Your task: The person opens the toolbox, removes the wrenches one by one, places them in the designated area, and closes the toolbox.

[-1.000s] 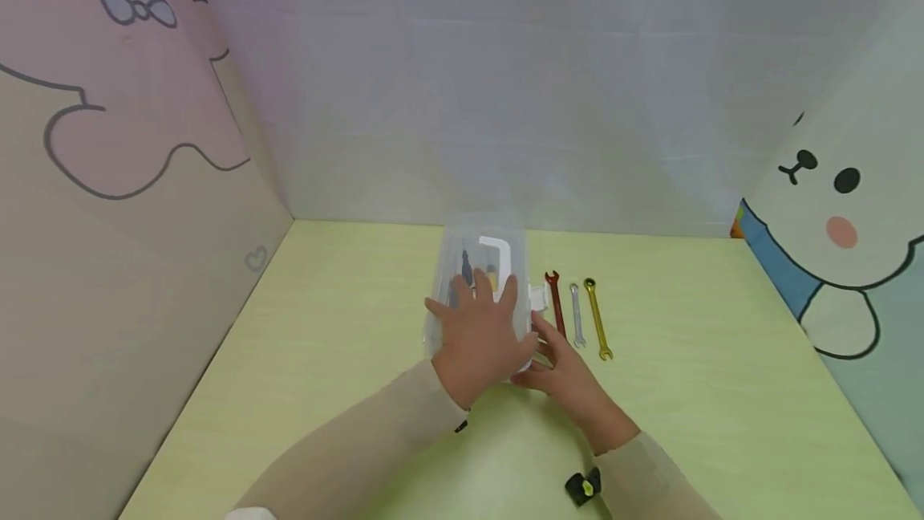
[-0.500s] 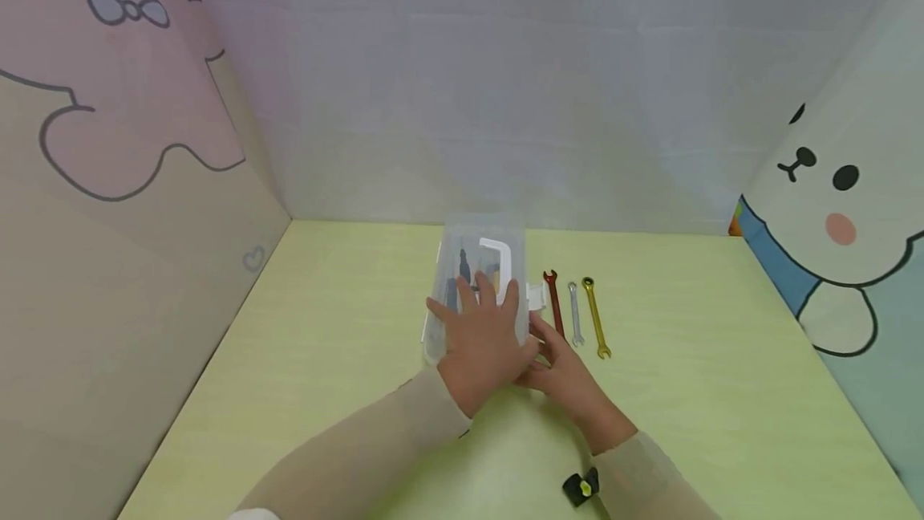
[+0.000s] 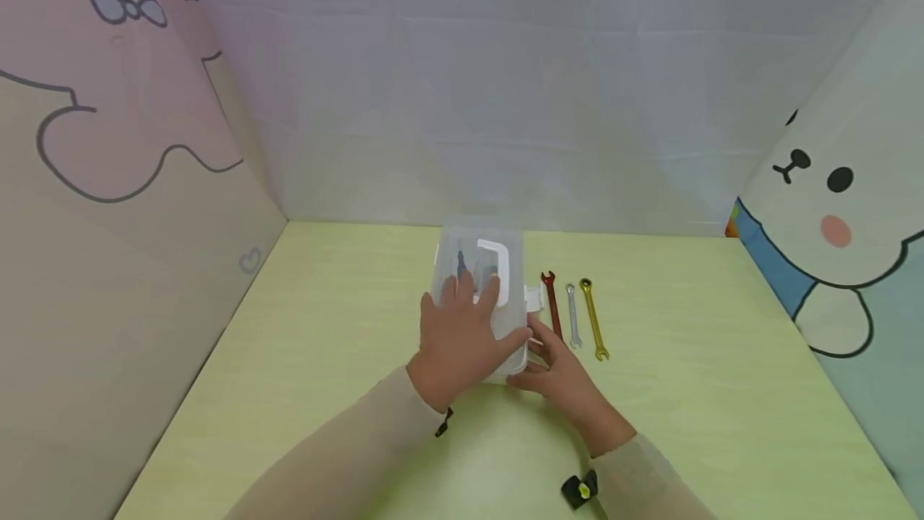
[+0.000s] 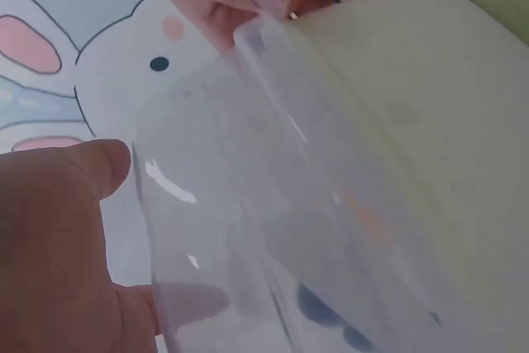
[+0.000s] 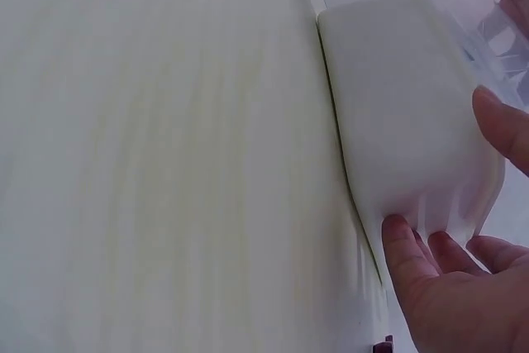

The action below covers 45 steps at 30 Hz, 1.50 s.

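Observation:
A clear plastic storage box (image 3: pixel 514 323) with a transparent lid and a white handle (image 3: pixel 503 263) stands in the middle of the table, dark tools dimly visible inside. My left hand (image 3: pixel 455 339) lies over the lid, fingers stretched forward and thumb out toward the right edge. In the left wrist view its thumb (image 4: pixel 107 167) is beside the lid (image 4: pixel 190 204). My right hand (image 3: pixel 559 379) holds the box's near right corner, thumb on the near end and bent fingers against the right side. A white latch (image 3: pixel 534 298) sticks out from that right side.
Right of the box lie a red wrench (image 3: pixel 552 303), a silver wrench (image 3: pixel 573 315) and a gold wrench (image 3: pixel 594 319), side by side. A pale back wall (image 3: pixel 462 103) and printed side walls enclose the yellow-green table (image 3: pixel 339 303).
My left hand has shifted left over the lid, its fingers now closer together, uncovering the lid's near right part. The right hand keeps its place at the corner.

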Tool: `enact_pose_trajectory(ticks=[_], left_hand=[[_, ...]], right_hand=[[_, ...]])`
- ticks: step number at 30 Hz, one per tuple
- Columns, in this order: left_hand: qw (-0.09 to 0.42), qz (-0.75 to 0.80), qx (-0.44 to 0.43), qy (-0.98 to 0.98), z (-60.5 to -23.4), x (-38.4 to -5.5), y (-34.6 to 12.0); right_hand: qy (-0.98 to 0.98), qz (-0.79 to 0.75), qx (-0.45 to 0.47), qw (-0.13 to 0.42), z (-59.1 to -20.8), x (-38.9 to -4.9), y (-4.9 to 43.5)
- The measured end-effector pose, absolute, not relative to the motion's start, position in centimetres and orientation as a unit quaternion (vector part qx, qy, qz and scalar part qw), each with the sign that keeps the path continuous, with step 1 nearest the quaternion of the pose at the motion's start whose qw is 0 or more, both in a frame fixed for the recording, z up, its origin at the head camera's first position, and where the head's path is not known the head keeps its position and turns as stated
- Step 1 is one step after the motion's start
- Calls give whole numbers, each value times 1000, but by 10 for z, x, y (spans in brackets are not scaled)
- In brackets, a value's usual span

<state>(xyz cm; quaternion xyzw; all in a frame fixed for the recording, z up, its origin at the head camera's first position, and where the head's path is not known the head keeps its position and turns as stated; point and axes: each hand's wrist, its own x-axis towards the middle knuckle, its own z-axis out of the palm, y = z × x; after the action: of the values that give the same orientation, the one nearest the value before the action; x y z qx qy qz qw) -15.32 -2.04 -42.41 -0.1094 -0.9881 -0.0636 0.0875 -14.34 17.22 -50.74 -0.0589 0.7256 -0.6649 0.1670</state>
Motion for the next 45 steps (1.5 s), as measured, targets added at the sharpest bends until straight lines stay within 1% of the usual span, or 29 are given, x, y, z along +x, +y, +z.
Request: enact_pose_trajectory(ticks=[3, 9, 14, 17, 21, 27, 29, 34, 37, 39, 45], left_hand=[[86, -128, -101, -983, -427, -160, -42], [11, -356, -55, -933, -442, -177, -79], [-22, -518, -30, -855, -460, -185, -90], [-24, -582, -21, -813, -468, -185, -89], [-19, -617, -19, -787, -474, -184, -86], [-19, -621, -16, -783, -471, -181, -81], [-18, -618, -13, -786, -470, -181, -80], [-15, -612, -10, -790, -471, -182, -78], [-15, -611, -10, -791, -471, -183, -77], [-15, -611, -11, -792, -472, -183, -76], [-13, -614, -17, -789, -474, -184, -76]], right_hand=[[727, -665, -59, 163, -507, -144, 172], [724, -666, -61, 165, -505, -146, 174], [719, -672, -57, 168, -505, -147, 175], [717, -673, -58, 170, -505, -148, 175], [729, -660, -72, 170, -503, -149, 180], [734, -652, -79, 175, -498, -155, 197], [729, -662, -56, 169, -494, -158, 202], [715, -688, 52, 111, -484, -173, 210], [692, -711, 84, 93, -481, -182, 212], [675, -727, 82, 95, -481, -187, 212], [658, -740, 57, 126, -484, -197, 209]])
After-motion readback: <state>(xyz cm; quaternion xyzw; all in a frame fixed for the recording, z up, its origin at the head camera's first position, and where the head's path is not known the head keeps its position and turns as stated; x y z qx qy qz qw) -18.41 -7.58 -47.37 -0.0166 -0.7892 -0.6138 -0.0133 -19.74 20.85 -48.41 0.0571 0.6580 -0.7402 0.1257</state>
